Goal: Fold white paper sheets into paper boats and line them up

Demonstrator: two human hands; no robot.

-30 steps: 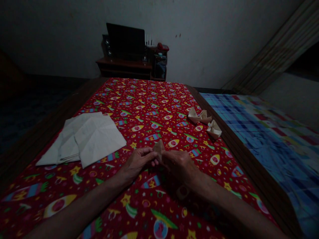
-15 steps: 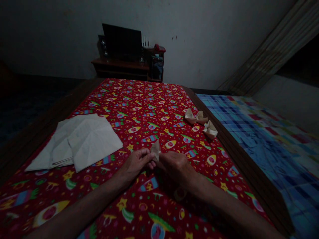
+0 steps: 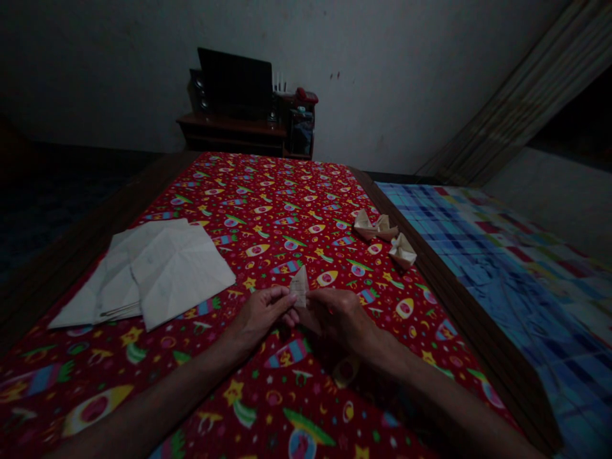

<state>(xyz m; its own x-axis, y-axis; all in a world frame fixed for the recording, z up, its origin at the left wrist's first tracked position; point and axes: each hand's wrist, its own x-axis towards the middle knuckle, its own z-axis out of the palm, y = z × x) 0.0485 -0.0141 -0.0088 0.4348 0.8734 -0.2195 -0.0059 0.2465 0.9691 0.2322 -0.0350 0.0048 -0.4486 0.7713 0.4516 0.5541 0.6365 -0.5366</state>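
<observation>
A small folded piece of paper (image 3: 299, 287) with a pointed top stands between my two hands, above the red patterned cloth (image 3: 268, 210). My left hand (image 3: 270, 307) pinches its left edge between thumb and fingers. From the other side my right hand (image 3: 338, 313) grips the paper's right and lower part, its fingers curled and partly in shadow. Off to the right lie folded paper boats (image 3: 375, 225) and another folded paper piece (image 3: 403, 250). Creased pale paper sheets (image 3: 182, 271) lie overlapping at the left.
Dark wooden edges (image 3: 497, 338) border the cloth on both sides. Past the right edge spreads a blue checked cloth (image 3: 430, 223). At the far end stand a black monitor (image 3: 235, 83) on a wooden desk (image 3: 229, 132), and a red telephone (image 3: 306, 96).
My right hand has shifted a little, its knuckles now higher and its fingers stretched toward the paper. The folded paper has turned slightly, showing more of its printed face. My left hand stays in place.
</observation>
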